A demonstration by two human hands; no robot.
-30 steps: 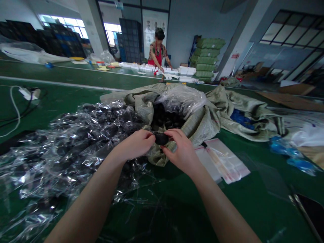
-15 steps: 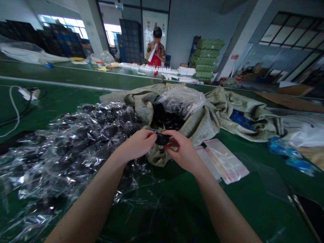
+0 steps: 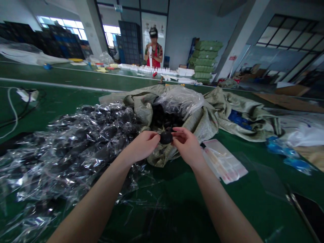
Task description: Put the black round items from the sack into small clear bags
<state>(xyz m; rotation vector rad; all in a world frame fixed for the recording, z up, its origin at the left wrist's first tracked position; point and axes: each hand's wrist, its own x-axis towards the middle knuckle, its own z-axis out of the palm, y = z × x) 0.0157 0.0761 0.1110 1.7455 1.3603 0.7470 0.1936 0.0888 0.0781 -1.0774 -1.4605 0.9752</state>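
Between my two hands, in front of an open woven sack (image 3: pixel 199 125), is a smooth black rounded piece (image 3: pixel 166 137). My left hand (image 3: pixel 144 145) pinches its left side with thumb and fingers. On its right side, the thumb and fingertips of my right hand (image 3: pixel 186 145) close on it. More black rounded pieces (image 3: pixel 159 116) lie inside the sack behind it. To the left spreads a big heap of black pieces in clear plastic bags (image 3: pixel 83 141). Flat clear bags (image 3: pixel 225 162) lie right of my right hand.
A second sack (image 3: pixel 250 114) with blue pieces (image 3: pixel 239 118) lies at the right, near blue wrapped pieces (image 3: pixel 291 155). A phone-like dark object (image 3: pixel 307 212) is at lower right. A power strip (image 3: pixel 26 95) lies far left. Another person (image 3: pixel 153 52) stands across the tables.
The black piece has turned, showing more of its rounded face, and shifted slightly right with my hands. The person opposite has lowered the white item.
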